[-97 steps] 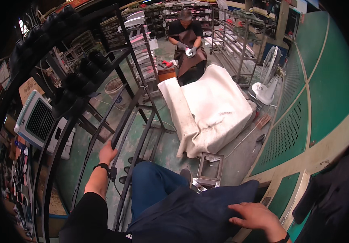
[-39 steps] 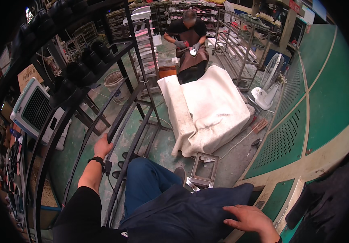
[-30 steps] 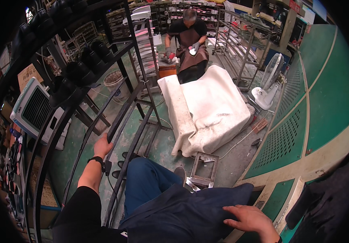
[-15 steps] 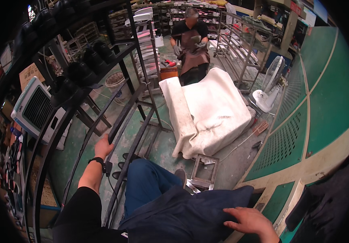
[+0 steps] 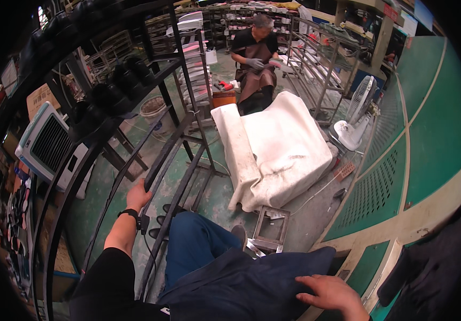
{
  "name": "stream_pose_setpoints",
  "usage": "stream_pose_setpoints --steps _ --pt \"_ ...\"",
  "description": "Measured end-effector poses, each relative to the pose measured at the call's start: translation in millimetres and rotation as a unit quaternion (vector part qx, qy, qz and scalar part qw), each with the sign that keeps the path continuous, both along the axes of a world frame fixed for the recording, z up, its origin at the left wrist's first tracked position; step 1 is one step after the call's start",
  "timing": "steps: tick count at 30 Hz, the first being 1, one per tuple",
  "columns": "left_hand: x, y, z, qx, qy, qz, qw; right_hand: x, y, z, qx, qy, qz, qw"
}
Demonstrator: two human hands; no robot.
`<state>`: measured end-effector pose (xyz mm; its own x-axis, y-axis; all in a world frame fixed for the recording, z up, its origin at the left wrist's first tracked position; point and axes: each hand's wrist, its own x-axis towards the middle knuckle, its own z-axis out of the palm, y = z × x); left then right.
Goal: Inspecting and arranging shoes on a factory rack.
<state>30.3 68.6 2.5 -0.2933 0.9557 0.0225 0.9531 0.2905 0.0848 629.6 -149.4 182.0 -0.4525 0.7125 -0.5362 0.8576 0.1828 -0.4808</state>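
Note:
My left hand (image 5: 138,196) is closed around a dark metal bar of the shoe rack (image 5: 158,170) at my left; the fingertips are partly hidden. A black strap with a small device (image 5: 130,215) and a cable sits on that wrist. My right hand (image 5: 328,291) lies with its fingers outstretched on the dark blue apron (image 5: 241,283) over my lap, holding nothing. Black shoes (image 5: 126,77) stand on the upper tiers of the rack, and several more (image 5: 167,219) sit low beside my knee.
A white cloth (image 5: 284,144) covers a bulky block ahead. Behind it sits a co-worker (image 5: 257,69) with a shoe sole in gloved hands. Green metal cabinets (image 5: 391,160) line the right, near a standing fan (image 5: 356,115). An air cooler (image 5: 51,142) is left; a metal frame (image 5: 270,227) lies ahead.
Across the cloth, the co-worker has leaned and lowered their head, and their gloved hands have shifted to the right with the sole. Both my hands have stayed in place.

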Motion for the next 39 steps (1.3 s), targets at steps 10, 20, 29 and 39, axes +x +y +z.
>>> stream_pose_setpoints --steps 10,20,29,39 --pt "-2.4 0.5 -2.0 0.023 -0.022 -0.002 0.999 8.5 -1.7 -12.3 -0.002 0.0 -0.007 1.0" --pt "-13.5 1.8 -13.7 0.017 0.001 -0.014 1.0 7.2 -1.3 -6.6 -0.012 0.005 -0.014 1.0" --pt "-11.7 4.2 -8.4 0.014 0.018 -0.006 1.0 8.6 6.9 -9.1 -0.009 0.011 -0.002 1.0" --pt "8.2 2.3 -5.6 0.018 -0.019 -0.01 1.0 -3.4 -6.3 6.4 0.011 0.032 -0.03 0.999"
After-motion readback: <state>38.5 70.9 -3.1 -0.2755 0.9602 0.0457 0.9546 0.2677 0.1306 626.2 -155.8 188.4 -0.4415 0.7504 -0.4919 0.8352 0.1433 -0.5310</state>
